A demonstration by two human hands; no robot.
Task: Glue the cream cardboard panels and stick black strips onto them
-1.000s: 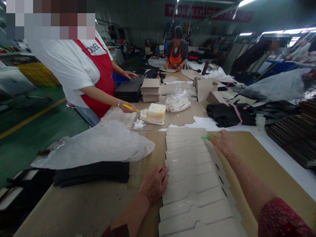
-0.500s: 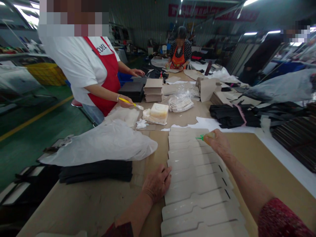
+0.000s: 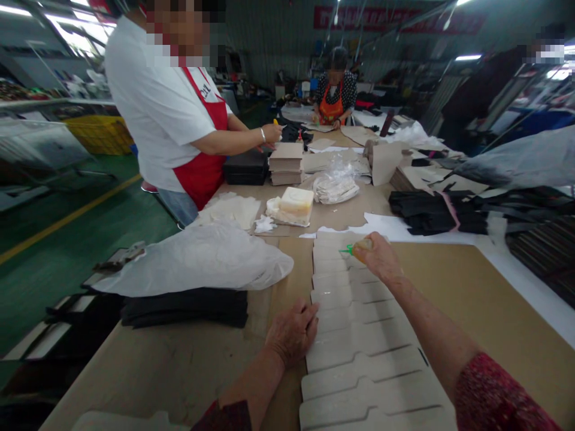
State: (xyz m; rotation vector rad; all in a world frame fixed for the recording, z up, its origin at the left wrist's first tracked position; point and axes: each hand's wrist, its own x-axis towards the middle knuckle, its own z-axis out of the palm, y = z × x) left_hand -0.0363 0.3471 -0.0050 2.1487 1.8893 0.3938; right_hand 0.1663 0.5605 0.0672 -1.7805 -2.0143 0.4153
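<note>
My right hand [image 3: 380, 258] is closed round a small glue bottle [image 3: 360, 249] with a thin green nozzle. The nozzle points left, over the far end of a long row of overlapping pale grey card pieces [image 3: 348, 338]. Several of these cards show wet, shiny streaks near their left side. My left hand [image 3: 294, 332] rests at the row's left edge, fingers loosely bent with the tips touching the cards. Nothing shows in it, and its palm side is hidden.
Left lies a white plastic bag [image 3: 202, 257] on black sheets [image 3: 186, 308]. Beyond the cards stand a glue-stained white container [image 3: 294, 205] and a stack of brown boards [image 3: 286, 163]. Black strips [image 3: 426, 209] lie right. A co-worker in a red apron [image 3: 204, 173] stands left; another works farther back.
My right hand has moved the glue bottle left across the far cards. My left hand stays at the edge. The co-worker's hand with the yellow brush has drawn back from the white container.
</note>
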